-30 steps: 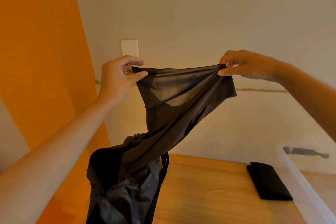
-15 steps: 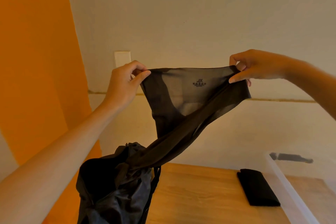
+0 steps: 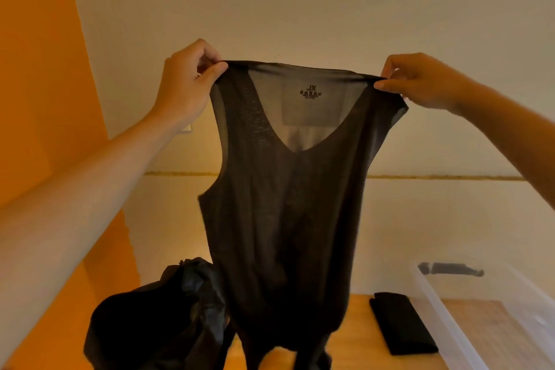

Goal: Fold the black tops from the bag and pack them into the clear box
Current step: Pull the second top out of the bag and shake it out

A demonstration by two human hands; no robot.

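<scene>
Wooden table (image 3: 357, 336), black top (image 3: 288, 204) held high above it
Left hand (image 3: 186, 81) and right hand (image 3: 420, 84) pinch its shoulders; sheer cloth (likely slippery) may slide free or snag the bag (image 3: 156, 324) below

middle: thin black see-through sleeveless top (image 3: 288, 219) hangs like a curtain over the light wooden table (image 3: 357, 339), blocks the way | left edge: crinkly black bag (image 3: 156, 324) stands right beside it | right: bare wood gap open, then small folded black cloth (image 3: 402, 324), then clear plastic box (image 3: 444, 318) by the right edge | above box: free air
</scene>
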